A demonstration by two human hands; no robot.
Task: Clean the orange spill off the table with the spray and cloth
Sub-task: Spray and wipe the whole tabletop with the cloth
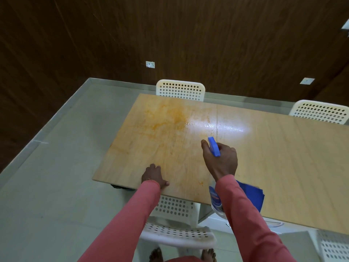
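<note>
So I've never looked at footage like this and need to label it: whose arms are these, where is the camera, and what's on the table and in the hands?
There is no machine here. The one picture comes from a camera worn on a person's head, looking down at their own arms in pink sleeves. The right hand grips a spray bottle with a blue top, aimed over the wooden table. The left hand rests on the table's near edge, holding nothing. An orange spill is smeared across the far left part of the table, with a wet shine beside it. A blue cloth lies near the front edge, partly hidden by the right arm. White chairs stand around.
</note>
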